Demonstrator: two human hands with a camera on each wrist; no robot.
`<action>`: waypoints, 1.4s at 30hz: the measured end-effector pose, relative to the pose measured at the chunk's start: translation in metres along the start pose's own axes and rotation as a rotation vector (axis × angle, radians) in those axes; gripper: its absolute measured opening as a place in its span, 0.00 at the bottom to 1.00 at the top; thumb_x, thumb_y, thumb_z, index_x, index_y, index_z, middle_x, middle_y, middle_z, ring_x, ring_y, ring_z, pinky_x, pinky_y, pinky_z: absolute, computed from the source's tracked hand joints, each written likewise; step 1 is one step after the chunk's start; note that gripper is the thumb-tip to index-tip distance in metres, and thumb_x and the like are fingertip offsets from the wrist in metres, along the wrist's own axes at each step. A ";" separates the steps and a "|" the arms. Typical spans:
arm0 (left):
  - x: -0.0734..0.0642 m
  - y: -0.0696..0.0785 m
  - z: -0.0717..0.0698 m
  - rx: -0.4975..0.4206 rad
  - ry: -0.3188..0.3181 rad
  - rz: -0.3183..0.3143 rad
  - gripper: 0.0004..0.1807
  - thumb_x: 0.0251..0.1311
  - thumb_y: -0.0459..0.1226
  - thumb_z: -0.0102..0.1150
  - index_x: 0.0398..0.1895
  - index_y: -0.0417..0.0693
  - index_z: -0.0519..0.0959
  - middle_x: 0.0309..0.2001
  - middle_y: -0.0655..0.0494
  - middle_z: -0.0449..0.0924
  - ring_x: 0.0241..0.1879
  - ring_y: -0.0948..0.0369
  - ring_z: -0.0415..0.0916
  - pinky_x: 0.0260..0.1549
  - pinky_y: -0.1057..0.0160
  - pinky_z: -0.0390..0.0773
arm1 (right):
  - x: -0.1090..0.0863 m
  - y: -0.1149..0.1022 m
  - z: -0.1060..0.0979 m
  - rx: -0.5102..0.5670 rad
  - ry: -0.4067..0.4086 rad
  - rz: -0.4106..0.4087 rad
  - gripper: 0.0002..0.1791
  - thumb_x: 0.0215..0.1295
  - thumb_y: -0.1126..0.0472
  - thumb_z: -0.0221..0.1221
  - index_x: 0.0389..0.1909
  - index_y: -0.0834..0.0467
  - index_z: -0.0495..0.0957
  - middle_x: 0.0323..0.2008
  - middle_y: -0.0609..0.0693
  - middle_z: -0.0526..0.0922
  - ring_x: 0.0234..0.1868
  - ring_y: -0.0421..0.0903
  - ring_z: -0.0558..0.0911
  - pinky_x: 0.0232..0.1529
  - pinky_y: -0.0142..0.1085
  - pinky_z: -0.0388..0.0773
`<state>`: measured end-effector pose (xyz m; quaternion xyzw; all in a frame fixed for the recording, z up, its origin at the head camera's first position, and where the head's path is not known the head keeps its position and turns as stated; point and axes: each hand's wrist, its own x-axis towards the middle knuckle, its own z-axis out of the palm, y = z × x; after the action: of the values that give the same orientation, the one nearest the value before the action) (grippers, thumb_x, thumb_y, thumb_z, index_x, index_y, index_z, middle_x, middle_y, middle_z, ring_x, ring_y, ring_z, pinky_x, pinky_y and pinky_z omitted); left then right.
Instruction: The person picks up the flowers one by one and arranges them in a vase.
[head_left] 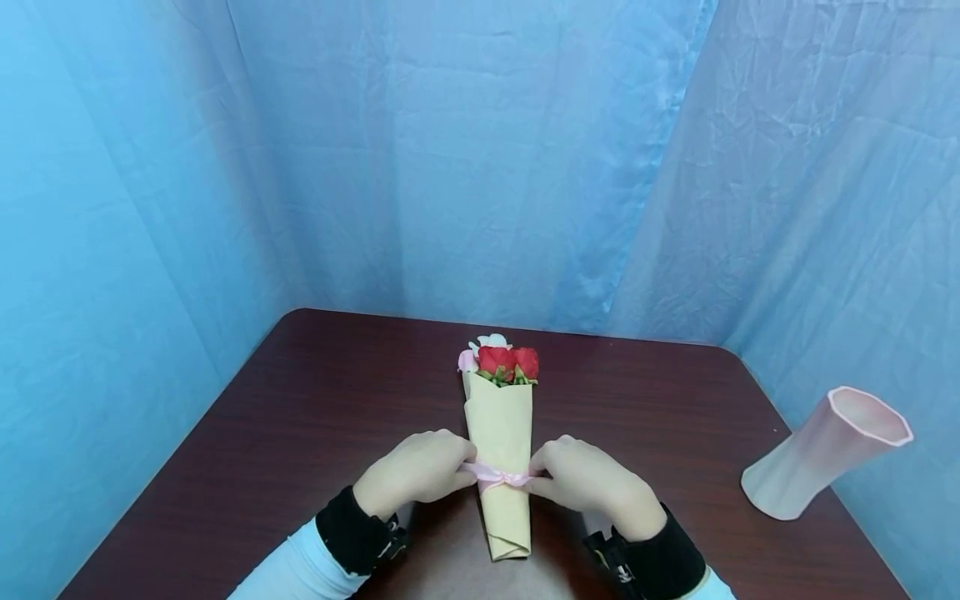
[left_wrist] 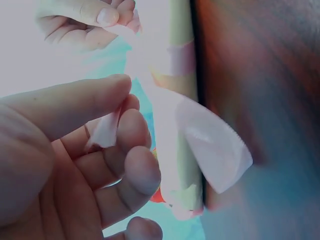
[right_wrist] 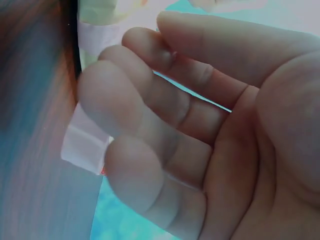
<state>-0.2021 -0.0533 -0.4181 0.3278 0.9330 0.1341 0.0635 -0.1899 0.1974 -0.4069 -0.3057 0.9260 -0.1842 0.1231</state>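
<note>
A bouquet wrapped in cream paper [head_left: 501, 421] lies on the table, its flower end pointing away from me. Two red roses [head_left: 497, 361], a white flower [head_left: 492, 341] and a pale pink one [head_left: 467, 361] show at its top. Around the lower half of the wrap runs a pink ribbon [head_left: 501, 478], crossed at the front. My left hand [head_left: 420, 468] pinches one end of it between thumb and forefinger; a loose tail [left_wrist: 105, 131] hangs below those fingers. From the other side my right hand [head_left: 588, 477] pinches the ribbon too. A wide ribbon loop [left_wrist: 215, 140] stands out in the left wrist view.
A pink-and-white vase [head_left: 821, 458] with a wide mouth stands near the table's right edge. The dark brown table [head_left: 337, 392] has rounded far corners. Light blue curtains [head_left: 480, 167] hang behind it and on both sides.
</note>
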 end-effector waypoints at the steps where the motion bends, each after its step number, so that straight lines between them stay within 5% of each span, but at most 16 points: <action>1: 0.000 -0.001 -0.001 -0.012 0.004 0.001 0.16 0.67 0.41 0.63 0.21 0.58 0.73 0.17 0.63 0.65 0.19 0.64 0.64 0.22 0.65 0.68 | 0.000 0.000 0.000 0.001 0.006 -0.003 0.11 0.69 0.54 0.66 0.25 0.50 0.84 0.13 0.38 0.64 0.16 0.36 0.65 0.19 0.30 0.65; 13: -0.004 0.001 -0.014 -0.042 0.095 0.014 0.13 0.71 0.44 0.61 0.26 0.56 0.77 0.17 0.63 0.66 0.19 0.65 0.66 0.21 0.65 0.71 | -0.001 -0.003 -0.005 -0.015 0.133 -0.050 0.10 0.70 0.58 0.64 0.26 0.49 0.84 0.16 0.35 0.68 0.19 0.33 0.66 0.21 0.31 0.66; 28: -0.008 -0.002 -0.025 -0.073 0.169 -0.010 0.15 0.68 0.42 0.64 0.22 0.59 0.74 0.16 0.65 0.65 0.18 0.66 0.64 0.18 0.65 0.67 | -0.004 -0.003 -0.013 -0.002 0.163 -0.063 0.08 0.70 0.59 0.65 0.29 0.46 0.84 0.17 0.35 0.70 0.19 0.33 0.67 0.22 0.31 0.68; 35: -0.009 -0.006 -0.027 -0.094 0.162 -0.024 0.13 0.68 0.41 0.64 0.23 0.57 0.79 0.15 0.65 0.67 0.18 0.66 0.66 0.18 0.65 0.68 | -0.007 0.002 -0.015 0.012 0.167 -0.072 0.06 0.70 0.59 0.65 0.33 0.50 0.87 0.20 0.35 0.75 0.20 0.33 0.68 0.23 0.32 0.70; 42: -0.010 -0.010 -0.028 -0.076 0.149 -0.030 0.09 0.68 0.41 0.63 0.28 0.56 0.84 0.17 0.66 0.70 0.19 0.66 0.67 0.20 0.64 0.70 | -0.007 0.004 -0.015 0.023 0.153 -0.050 0.09 0.70 0.58 0.64 0.29 0.44 0.85 0.16 0.34 0.70 0.18 0.33 0.65 0.22 0.31 0.67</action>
<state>-0.2060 -0.0724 -0.3939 0.3002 0.9342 0.1925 0.0082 -0.1918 0.2091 -0.3939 -0.3124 0.9225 -0.2208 0.0510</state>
